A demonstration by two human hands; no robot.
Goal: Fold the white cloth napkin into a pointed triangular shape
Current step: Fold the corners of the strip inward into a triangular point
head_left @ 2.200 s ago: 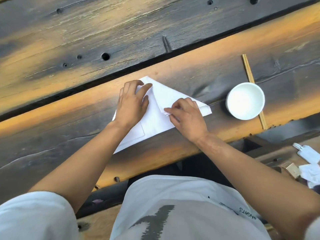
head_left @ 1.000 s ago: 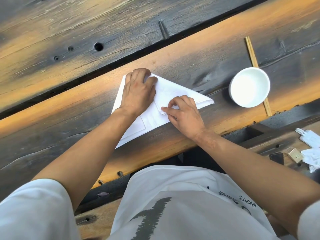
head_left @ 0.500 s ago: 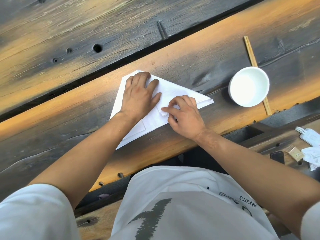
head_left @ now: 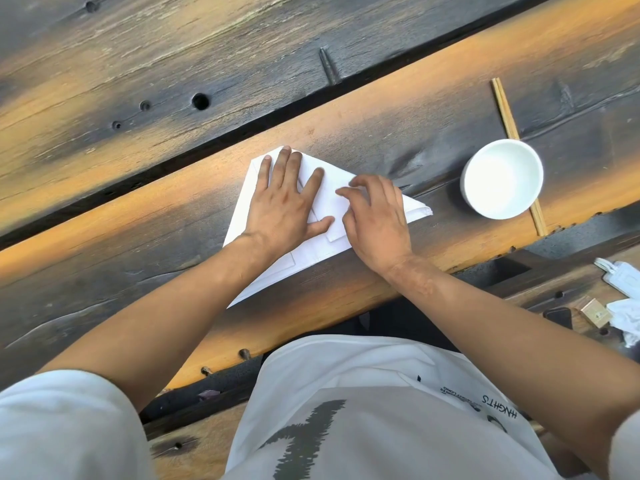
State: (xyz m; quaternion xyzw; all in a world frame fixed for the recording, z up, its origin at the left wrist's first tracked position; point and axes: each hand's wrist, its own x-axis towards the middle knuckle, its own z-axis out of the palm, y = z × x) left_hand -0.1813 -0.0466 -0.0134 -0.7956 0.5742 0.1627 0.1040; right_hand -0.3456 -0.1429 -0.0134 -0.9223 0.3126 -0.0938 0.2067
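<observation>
A white napkin (head_left: 273,268), already folded into a rough triangle, lies flat on a dark wooden table (head_left: 398,126), directly in front of a seated person. Its long axis runs slantwise, from a point near the person's left elbow up to a far corner, with a third point reaching right. The left hand (head_left: 284,202) lies flat on the middle of the cloth, fingers straight and spread, pressing it down and gripping nothing. The right hand (head_left: 375,220) rests just beside it on the right part of the napkin, fingers bent, fingertips pressing a folded flap; whether it pinches the flap cannot be told. The right point sticks out beyond that hand, so the right hand is nearer to it. A white bowl (head_left: 502,178) sits well to the right, over chopsticks (head_left: 505,112), apart from the cloth. Nothing seems to block the fold.
</observation>
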